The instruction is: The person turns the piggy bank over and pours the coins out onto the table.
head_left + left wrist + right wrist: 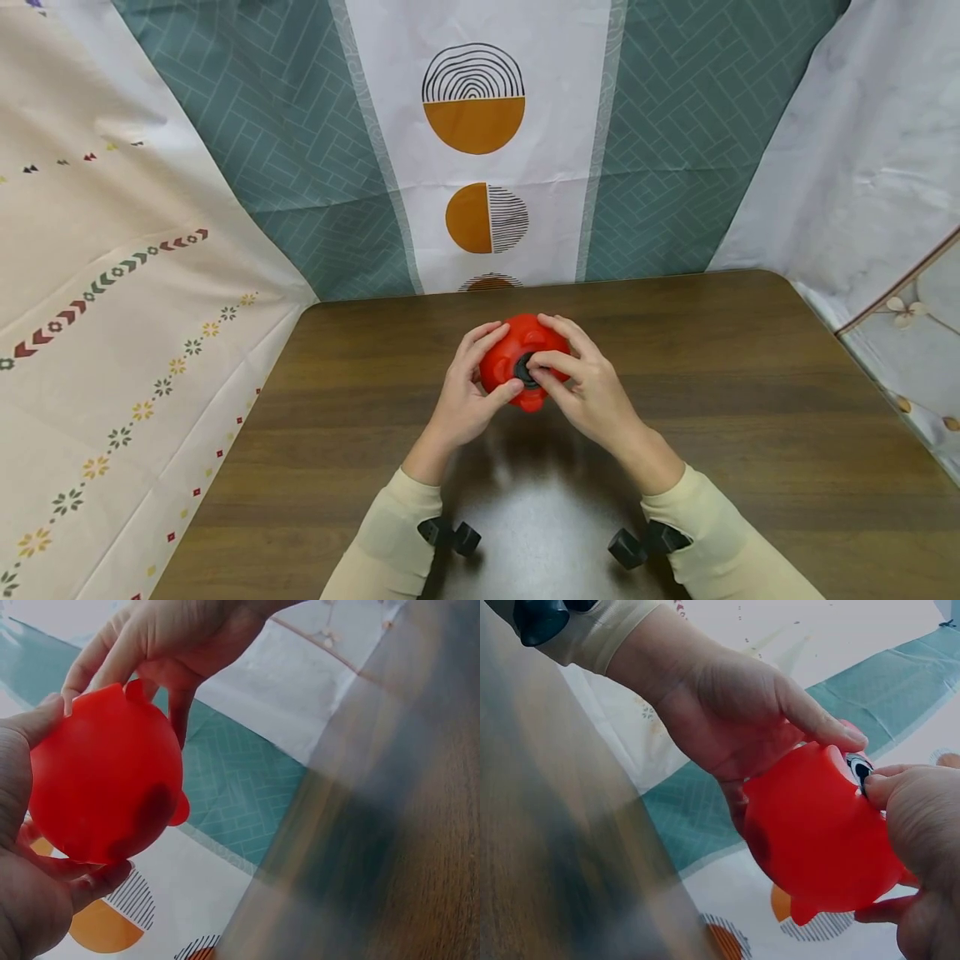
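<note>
My left hand [467, 398] grips a round red piggy bank [497, 360] from the side, its thumb near the underside. Stubby feet stick out from the glossy bank, and a round black plug [522, 372] is set in the underside, turned up towards me. My right hand [600, 398] has thumb and forefinger pinching at the plug, while another finger rests on the bank's far side. In the right wrist view the fingertips partly cover the plug [860, 769]. The left wrist view shows the bank's smooth body [105, 780], with the plug hidden there.
Both hands are above a brown wooden table [360, 400]. A patterned green and white cloth [480, 167] hangs behind it, with pale printed cloths [112, 333] at the left and right. Small black devices [467, 539] are strapped to both wrists.
</note>
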Demonstrator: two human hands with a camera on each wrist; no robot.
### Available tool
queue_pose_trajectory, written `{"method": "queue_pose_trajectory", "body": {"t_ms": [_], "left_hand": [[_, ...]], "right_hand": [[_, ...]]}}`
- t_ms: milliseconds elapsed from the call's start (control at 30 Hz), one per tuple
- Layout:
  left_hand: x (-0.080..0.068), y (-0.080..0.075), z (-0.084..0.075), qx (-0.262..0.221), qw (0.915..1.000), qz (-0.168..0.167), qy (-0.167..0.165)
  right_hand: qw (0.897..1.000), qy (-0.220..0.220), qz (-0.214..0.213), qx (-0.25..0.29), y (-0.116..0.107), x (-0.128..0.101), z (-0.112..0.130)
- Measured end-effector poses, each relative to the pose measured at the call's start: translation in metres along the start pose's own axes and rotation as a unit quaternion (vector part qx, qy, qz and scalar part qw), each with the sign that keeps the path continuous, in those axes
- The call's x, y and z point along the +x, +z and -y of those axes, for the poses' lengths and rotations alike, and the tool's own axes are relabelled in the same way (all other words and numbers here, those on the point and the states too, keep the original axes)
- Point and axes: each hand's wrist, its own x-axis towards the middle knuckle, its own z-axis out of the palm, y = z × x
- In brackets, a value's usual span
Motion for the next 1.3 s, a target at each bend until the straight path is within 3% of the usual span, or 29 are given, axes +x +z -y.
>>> {"method": "queue_pose_trajectory", "body": {"t_ms": [433,733,1300], "left_hand": [[-0.0024,-0.0002,0.0043,-0.059,0.9980,-0.001,-0.024],[-0.0022,0.0002,0.0058,-0.036,0.9991,-0.005,-0.023],[-0.0007,-0.0009,0.0075,-0.017,0.9996,0.001,-0.024]], "right_hand": [[1.000,0.012,-0.017,-0.004,0.0026,-0.0016,-0.0002],[1.000,0.009,-0.022,0.015,0.0032,-0.0017,0.0017],[1.000,-0.004,-0.003,-0.005,0.0017,-0.0015,0.0010]]}}
